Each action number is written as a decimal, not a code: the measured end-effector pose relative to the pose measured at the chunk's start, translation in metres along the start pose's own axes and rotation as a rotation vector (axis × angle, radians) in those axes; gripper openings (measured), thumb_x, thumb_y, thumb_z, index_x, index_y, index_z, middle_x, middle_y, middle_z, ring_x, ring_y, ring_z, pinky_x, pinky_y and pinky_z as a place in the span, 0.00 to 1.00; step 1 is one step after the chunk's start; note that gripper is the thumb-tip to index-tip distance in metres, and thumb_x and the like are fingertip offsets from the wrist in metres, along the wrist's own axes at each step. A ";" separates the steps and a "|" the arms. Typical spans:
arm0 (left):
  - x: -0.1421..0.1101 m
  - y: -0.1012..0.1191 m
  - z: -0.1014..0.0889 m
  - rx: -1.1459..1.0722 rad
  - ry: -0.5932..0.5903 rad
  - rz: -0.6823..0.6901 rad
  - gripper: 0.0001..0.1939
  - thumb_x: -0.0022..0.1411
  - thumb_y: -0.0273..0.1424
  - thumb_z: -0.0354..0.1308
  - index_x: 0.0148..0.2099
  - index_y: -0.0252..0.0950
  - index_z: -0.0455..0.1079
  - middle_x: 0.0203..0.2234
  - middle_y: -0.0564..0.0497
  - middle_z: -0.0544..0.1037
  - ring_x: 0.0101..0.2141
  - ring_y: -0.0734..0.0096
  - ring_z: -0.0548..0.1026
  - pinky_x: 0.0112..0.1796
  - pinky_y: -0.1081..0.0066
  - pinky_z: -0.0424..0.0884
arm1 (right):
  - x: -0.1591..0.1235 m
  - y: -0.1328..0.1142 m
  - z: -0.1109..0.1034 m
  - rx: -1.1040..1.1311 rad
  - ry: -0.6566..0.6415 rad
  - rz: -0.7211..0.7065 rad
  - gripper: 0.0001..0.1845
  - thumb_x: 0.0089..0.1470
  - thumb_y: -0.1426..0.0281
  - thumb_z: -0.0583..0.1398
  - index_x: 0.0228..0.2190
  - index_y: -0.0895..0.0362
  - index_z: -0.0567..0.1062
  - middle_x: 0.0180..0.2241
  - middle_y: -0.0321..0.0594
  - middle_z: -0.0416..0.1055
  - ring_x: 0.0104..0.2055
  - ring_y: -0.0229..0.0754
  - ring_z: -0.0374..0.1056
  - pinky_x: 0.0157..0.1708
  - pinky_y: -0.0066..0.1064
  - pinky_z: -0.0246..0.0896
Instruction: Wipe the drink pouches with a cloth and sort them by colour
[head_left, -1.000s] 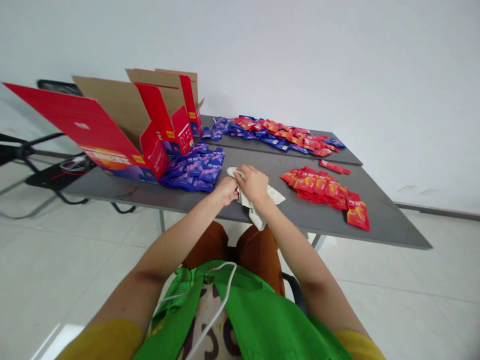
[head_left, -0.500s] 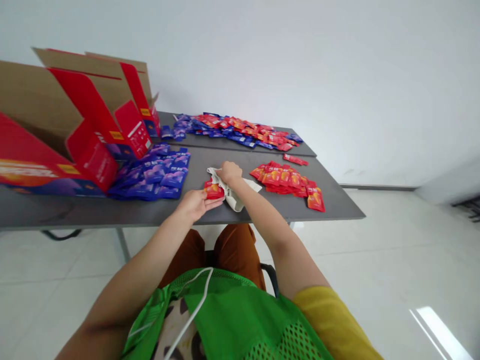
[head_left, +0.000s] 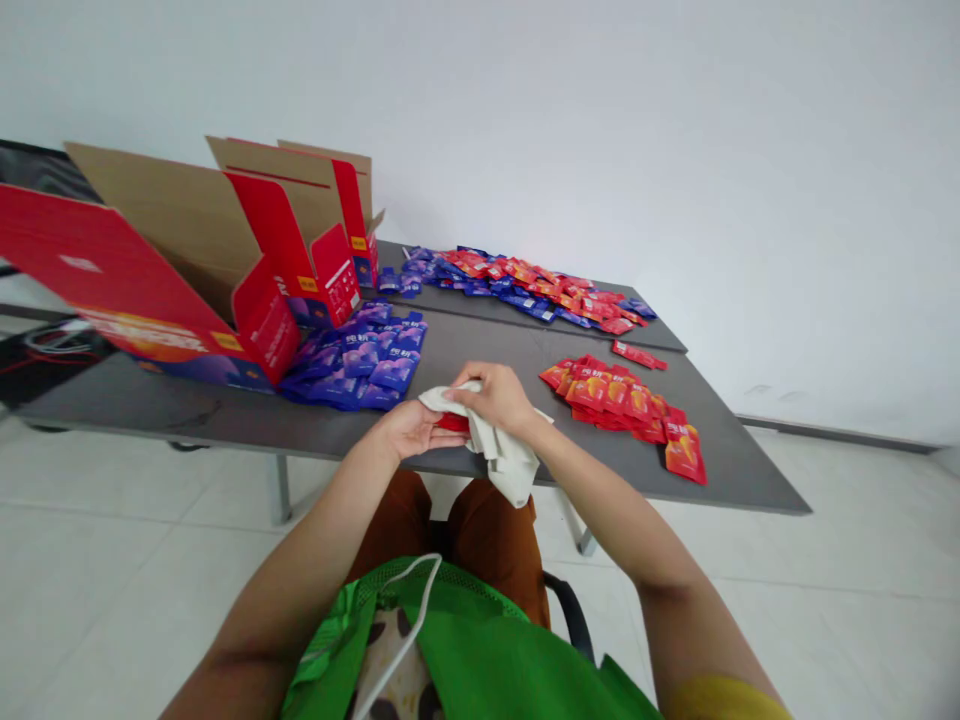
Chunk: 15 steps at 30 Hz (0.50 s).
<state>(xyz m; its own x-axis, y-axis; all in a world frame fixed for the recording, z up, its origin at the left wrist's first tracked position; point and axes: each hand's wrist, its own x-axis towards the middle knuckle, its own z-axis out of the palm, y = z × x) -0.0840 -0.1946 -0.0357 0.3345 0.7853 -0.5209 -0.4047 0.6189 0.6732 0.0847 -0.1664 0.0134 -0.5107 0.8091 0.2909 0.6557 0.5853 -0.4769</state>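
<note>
A red pouch [head_left: 452,423] lies in my left hand [head_left: 414,430], whose fingers are under and along it near the table's front edge. The pouch is mostly covered by a white cloth [head_left: 504,458]. My right hand [head_left: 495,396] pinches the cloth from above and presses it over the pouch. The cloth's lower end hangs over the table edge. To the right of my hands is a fanned pile of red pouches [head_left: 611,392]; to the left, a pile of purple-blue pouches [head_left: 360,362].
Three open red cartons [head_left: 262,325] stand along the left of the grey table [head_left: 480,335]. A long mixed heap of red and blue pouches [head_left: 525,285] runs along the back by the wall. One red pouch [head_left: 639,355] lies apart, behind the red pile.
My right hand and the cloth have come up over the red pouch, hiding most of it. The cloth now droops past the table edge. The view has shifted left.
</note>
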 end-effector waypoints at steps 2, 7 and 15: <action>-0.002 -0.005 -0.001 0.011 0.019 0.017 0.18 0.56 0.15 0.48 0.47 0.25 0.69 0.30 0.36 0.80 0.33 0.54 0.81 0.43 0.54 0.76 | -0.002 0.001 0.017 -0.113 -0.084 0.036 0.10 0.56 0.57 0.60 0.34 0.48 0.77 0.36 0.31 0.78 0.39 0.41 0.73 0.37 0.28 0.61; -0.005 -0.016 0.006 0.021 0.131 0.142 0.13 0.58 0.15 0.47 0.42 0.24 0.70 0.26 0.36 0.80 0.29 0.55 0.81 0.39 0.54 0.77 | 0.004 0.010 0.038 -0.327 -0.048 0.089 0.11 0.59 0.58 0.57 0.38 0.48 0.76 0.42 0.35 0.77 0.42 0.43 0.73 0.39 0.31 0.63; -0.010 -0.014 0.009 -0.040 0.082 0.189 0.16 0.57 0.15 0.46 0.46 0.19 0.70 0.31 0.33 0.80 0.34 0.56 0.81 0.45 0.52 0.74 | 0.039 0.022 0.036 -0.350 -0.051 0.259 0.14 0.56 0.59 0.61 0.41 0.51 0.78 0.42 0.45 0.77 0.44 0.48 0.73 0.43 0.34 0.63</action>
<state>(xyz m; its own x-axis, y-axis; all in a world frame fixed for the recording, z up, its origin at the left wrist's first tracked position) -0.0737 -0.2113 -0.0353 0.1799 0.8852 -0.4290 -0.4875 0.4590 0.7427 0.0590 -0.1244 -0.0156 -0.3254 0.9330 0.1535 0.9102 0.3530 -0.2167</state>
